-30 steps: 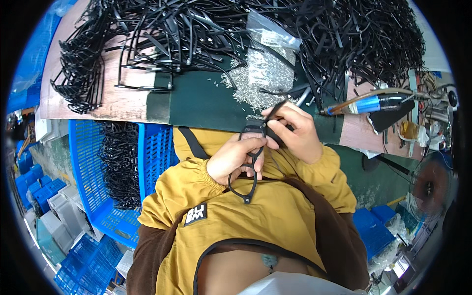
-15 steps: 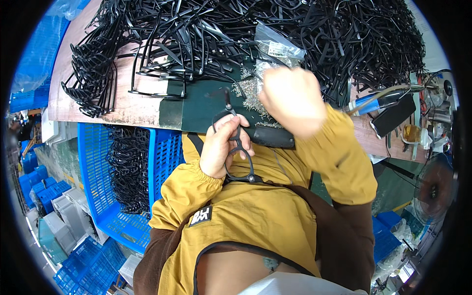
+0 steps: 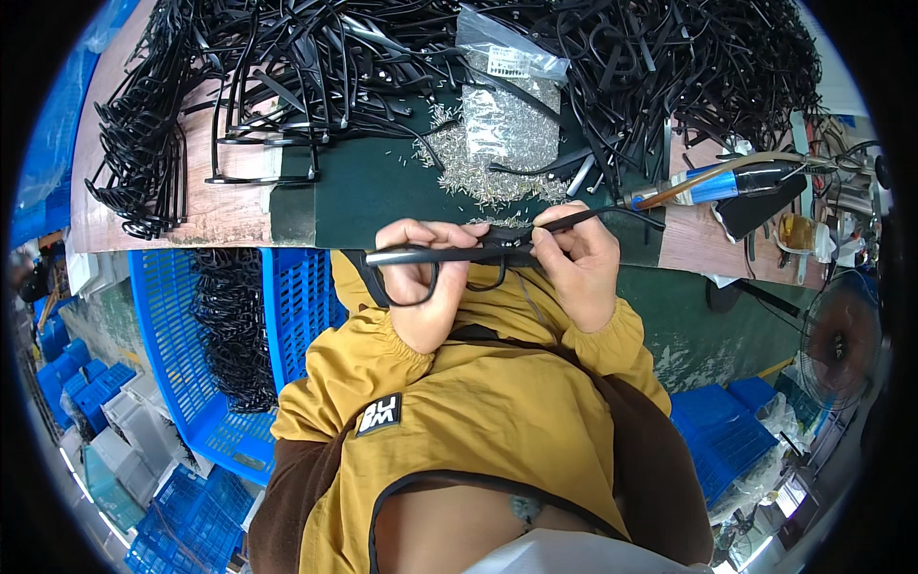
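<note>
Head view, looking down over the near edge of the worktop (image 3: 229, 215), which runs across the upper half of the frame and bends with the lens. A dark green mat (image 3: 382, 191) covers its middle; the strip of mat between the heap of small silver screws (image 3: 488, 167) and the near edge is the only bare room close to the hands. Piles of black spectacle frames (image 3: 287, 57) crowd the upper left and upper right of the frame, and a clear bag of screws (image 3: 502, 91) lies at upper centre. A blue-handled power screwdriver (image 3: 727, 182) rests at right, near the edge. Below the edge at left, a blue crate (image 3: 163, 364) holds more black frames; a small fan (image 3: 841, 340) stands at far right. At centre, just in front of the worktop edge and above the yellow jacket, the black spectacle frame (image 3: 449, 253) is held level between both hands. The left hand (image 3: 421, 287) is curled around its left portion, fingers wrapped over the front and lens rim. The right hand (image 3: 579, 263) pinches the frame's right end between thumb and fingertips, where a temple arm (image 3: 612, 218) extends toward the right.
</note>
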Demonstrator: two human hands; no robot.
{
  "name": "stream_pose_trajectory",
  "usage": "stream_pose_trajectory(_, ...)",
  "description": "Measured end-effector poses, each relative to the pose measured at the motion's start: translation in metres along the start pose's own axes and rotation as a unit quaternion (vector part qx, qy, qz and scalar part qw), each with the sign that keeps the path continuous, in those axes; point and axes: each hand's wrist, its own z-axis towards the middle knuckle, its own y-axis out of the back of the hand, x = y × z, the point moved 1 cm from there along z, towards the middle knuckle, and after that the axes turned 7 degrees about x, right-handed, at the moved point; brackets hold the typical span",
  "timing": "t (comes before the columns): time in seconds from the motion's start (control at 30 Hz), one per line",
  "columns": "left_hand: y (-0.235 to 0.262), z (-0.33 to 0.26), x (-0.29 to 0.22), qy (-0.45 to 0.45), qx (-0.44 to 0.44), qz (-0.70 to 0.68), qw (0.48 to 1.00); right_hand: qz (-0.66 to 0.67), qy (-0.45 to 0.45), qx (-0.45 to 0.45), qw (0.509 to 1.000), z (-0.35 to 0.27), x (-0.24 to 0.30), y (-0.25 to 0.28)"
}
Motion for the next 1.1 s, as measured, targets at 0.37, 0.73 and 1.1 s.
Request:
stream_pose_trajectory(0.37,0.011,-0.028,0.021,-0.104,0.080,0.155,0.979,0.005,-0.016,-0.044,0.999,0.001,0.005,-0.005)
stream_pose_trajectory(0.73,-0.014,-0.007,-0.010,0.000,-0.030,0.087,0.996,-0.116,0.074,0.005,0.990,-0.001,0.012,0.005)
stream_pose_trajectory(1.1,-0.018,-0.012,-0.016,-0.023,0.184,0.355,0.916,-0.441,0.233,0.190,0.846,0.003,0.004,0.053)
